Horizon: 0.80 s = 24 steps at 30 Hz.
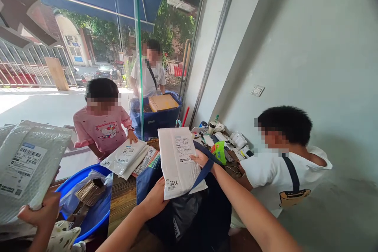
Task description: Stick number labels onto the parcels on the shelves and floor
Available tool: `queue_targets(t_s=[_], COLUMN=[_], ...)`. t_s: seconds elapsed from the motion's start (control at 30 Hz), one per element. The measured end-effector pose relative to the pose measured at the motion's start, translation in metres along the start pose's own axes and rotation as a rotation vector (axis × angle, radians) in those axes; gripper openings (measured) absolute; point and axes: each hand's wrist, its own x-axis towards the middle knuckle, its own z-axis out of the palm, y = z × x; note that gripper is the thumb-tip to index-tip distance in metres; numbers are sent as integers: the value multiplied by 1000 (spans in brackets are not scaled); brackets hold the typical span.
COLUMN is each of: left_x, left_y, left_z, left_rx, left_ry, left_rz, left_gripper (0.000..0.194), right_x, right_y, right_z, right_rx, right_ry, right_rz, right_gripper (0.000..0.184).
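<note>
A white mailer parcel with printed labels and the number 3014 tilts up in front of me. My left hand is closed on its lower left corner. On its right edge, the fingers of my right hand are closed too. A dark blue bag gapes beneath the parcel, and its strap crosses the parcel's lower right part and passes by my right wrist. Inside the bag lies a black plastic parcel, partly hidden.
Another person's hand holds a bubble-wrapped parcel at the left. A blue tub holds cardboard. Someone in pink touches white parcels on the wooden table. A person sits close at the right, beside a cluttered desk. A glass pane stands ahead.
</note>
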Motion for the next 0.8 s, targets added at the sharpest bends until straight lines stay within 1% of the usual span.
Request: queue_targets(t_s=[0.03, 0.07, 0.13, 0.17, 0.2, 0.23, 0.27, 0.3, 0.33, 0.4, 0.5, 0.57, 0.67, 0.73, 0.8], left_x=[0, -1, -3, -3, -3, -2, 1, 6, 12, 25, 36, 34, 22, 15, 12], left_y=[-6, -12, -20, -22, -23, -23, -23, -23, -23, -25, -30, -32, -30, -29, -29], left_z=[4, 8, 14, 16, 17, 17, 18, 18, 20, 24, 35, 42, 52, 55, 54], left_rx=[-66, -106, -153, -176, -214, -268, -329, -383, -430, -481, -438, -367, -231, -168, -137], left_ry=[41, 127, 342, 435, 501, 528, 514, 474, 440, 423, 428, 431, 502, 581, 658], left_rz=[-63, -146, -307, -354, -379, -390, -388, -381, -388, -430, -427, -397, -378, -411, -469], left_gripper=[30, 29, 31, 32, 31, 27, 21, 16, 14, 18, 18, 20, 24, 25, 28], right_x=[0, 0, 1, 1, 2, 2, 3, 3, 3, 4, 7, 11, 16, 18, 18], right_y=[4, 8, 14, 16, 16, 15, 13, 10, 6, -4, -21, -30, -37, -37, -36], right_z=[2, 4, 6, 7, 6, 6, 5, 4, 3, 1, -7, -15, -28, -33, -32], right_rx=[-14, -27, -47, -55, -60, -65, -69, -72, -75, -76, -72, -82, -120, -223, -352], right_ry=[31, 61, 104, 115, 115, 104, 82, 48, 5, -97, -242, -333, -491, -607, -700], right_rz=[-5, -10, -15, -15, -9, 4, 25, 56, 94, 179, 289, 362, 493, 607, 690], right_gripper=[49, 48, 48, 49, 50, 51, 51, 52, 52, 53, 54, 50, 49, 48, 45])
